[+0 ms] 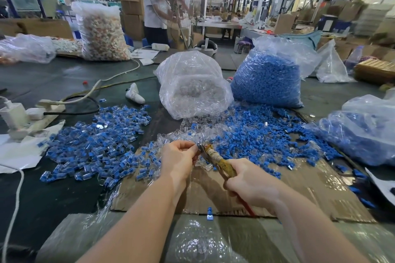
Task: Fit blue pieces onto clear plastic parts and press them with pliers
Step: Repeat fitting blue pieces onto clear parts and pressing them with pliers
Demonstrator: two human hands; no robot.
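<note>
Head view: two bare hands work a pair of pliers over a flattened brown cardboard sheet (299, 194).

A crinkled clear plastic bag (192, 83) lies on its side spilling small clear plastic parts (188, 132); beside it a second bag (269, 79) stands packed with small blue pieces (252, 134), loose ones heaped in front. Assembled blue-and-clear parts (96, 147) spread out to the left. The left hand (178, 159) pinches something small, hidden by its fingertips, at the jaws; the right hand (250, 179) grips the taped, yellow-handled metal pliers (215, 157).
</note>
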